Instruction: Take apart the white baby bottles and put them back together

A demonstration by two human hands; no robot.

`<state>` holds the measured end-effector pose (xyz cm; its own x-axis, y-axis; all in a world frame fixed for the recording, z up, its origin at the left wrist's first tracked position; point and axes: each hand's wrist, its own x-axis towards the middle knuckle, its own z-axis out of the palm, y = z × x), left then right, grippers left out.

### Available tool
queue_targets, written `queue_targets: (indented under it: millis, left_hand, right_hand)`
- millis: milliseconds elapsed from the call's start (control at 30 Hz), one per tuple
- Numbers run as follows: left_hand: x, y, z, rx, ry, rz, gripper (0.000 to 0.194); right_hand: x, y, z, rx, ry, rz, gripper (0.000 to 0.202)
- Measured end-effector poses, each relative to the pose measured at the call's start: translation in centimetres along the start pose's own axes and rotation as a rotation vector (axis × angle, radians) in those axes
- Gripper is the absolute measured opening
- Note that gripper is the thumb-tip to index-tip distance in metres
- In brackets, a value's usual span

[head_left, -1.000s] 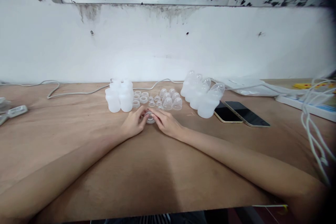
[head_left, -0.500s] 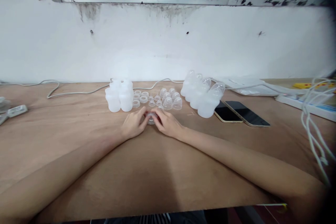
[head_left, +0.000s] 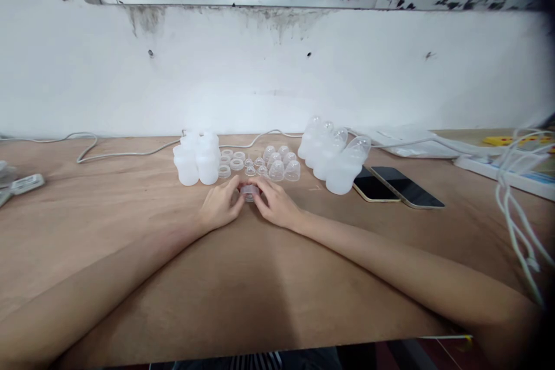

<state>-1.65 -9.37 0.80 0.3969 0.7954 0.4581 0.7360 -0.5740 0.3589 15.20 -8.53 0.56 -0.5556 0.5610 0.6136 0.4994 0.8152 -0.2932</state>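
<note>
We hold a clear ring-shaped piece (head_left: 250, 191) between our left hand (head_left: 221, 202) and our right hand (head_left: 276, 202), well back from the front edge of the bench (head_left: 243, 295) and about midway between its left and right edges. On each hand, the thumb and the forefinger pinch the piece from its own side; the other fingers curl behind, and we cannot tell how they lie. We cannot tell whether the piece touches the wood.

Just beyond our fingertips, toward the back edge, sit clear rings (head_left: 237, 164), small clear teats (head_left: 250, 171) and clear domed caps (head_left: 276, 170), grouped from left to right. Left of the rings, white bottles (head_left: 188, 171) stand upright in a cluster; right of the caps, bottles with domed tops (head_left: 340, 177) stand close together. Next to these, toward the right edge, two phones (head_left: 407, 186) lie side by side, screens up. A plastic bag (head_left: 414, 145) lies near the back edge, and a white power strip (head_left: 509, 174) near the back right corner. A thin cable (head_left: 119, 156) runs along the back edge.
</note>
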Motion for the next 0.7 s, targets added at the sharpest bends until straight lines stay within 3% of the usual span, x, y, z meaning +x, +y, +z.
queue_targets:
  millis: [367, 700]
  left_hand:
    - [0.19, 0.18, 0.23, 0.055, 0.052, 0.106, 0.006]
    - [0.19, -0.38, 0.52, -0.039, 0.030, -0.024, 0.013]
  right_hand:
    - [-0.26, -0.17, 0.67, -0.090, 0.021, 0.026, 0.030]
    - [0.00, 0.23, 0.21, -0.014, 0.044, 0.016, 0.031]
